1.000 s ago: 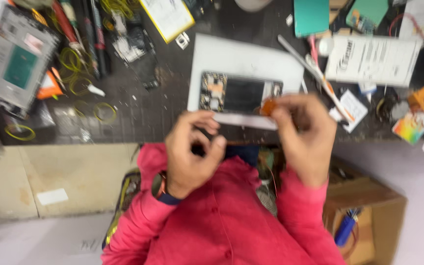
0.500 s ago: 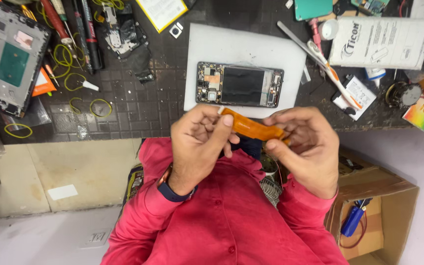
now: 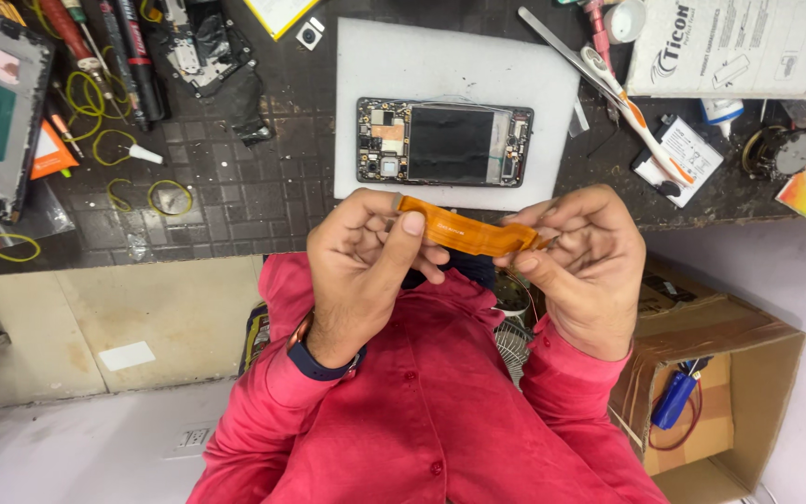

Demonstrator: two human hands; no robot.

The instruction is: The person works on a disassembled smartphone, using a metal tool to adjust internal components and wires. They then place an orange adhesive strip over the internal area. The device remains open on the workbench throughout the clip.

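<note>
Left hand (image 3: 366, 266) & right hand (image 3: 580, 266) pinch ends of flat orange flex ribbon cable (image 3: 464, 231); best kept untwisted, w/ light tension.

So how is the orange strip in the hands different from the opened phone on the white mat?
The orange flex strip is thin, bendy and plain orange; the opened phone is a stiff dark slab with small parts and a black middle. The strip is held up between the left hand and right hand; the phone lies flat on the white foam mat, untouched. Both are long and lie crosswise in the view.
</note>
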